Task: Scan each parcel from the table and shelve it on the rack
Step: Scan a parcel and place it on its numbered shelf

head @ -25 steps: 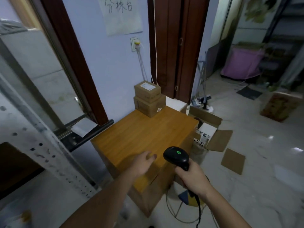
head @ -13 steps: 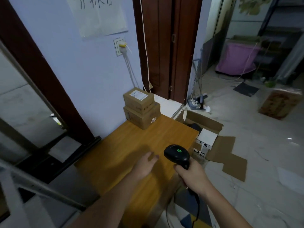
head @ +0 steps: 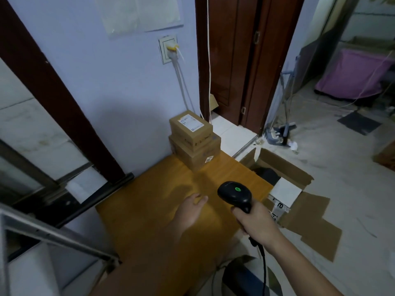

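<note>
Parcels [head: 193,137] sit stacked at the desk's [head: 149,210] far edge against the wall. Left hand [head: 191,208] hovers open, empty; right hand [head: 255,221] grips scanner [head: 235,194]. Advise lifting top parcel first, label toward scanner.

top parcel [head: 190,126] label: print too small to read
lower parcel [head: 197,154] sticker: unreadable
wall paper [head: 140,12]: no legible characters

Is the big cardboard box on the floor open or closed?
Open. The cardboard box beside the table has its flaps spread outward, and a white item shows inside.
</note>
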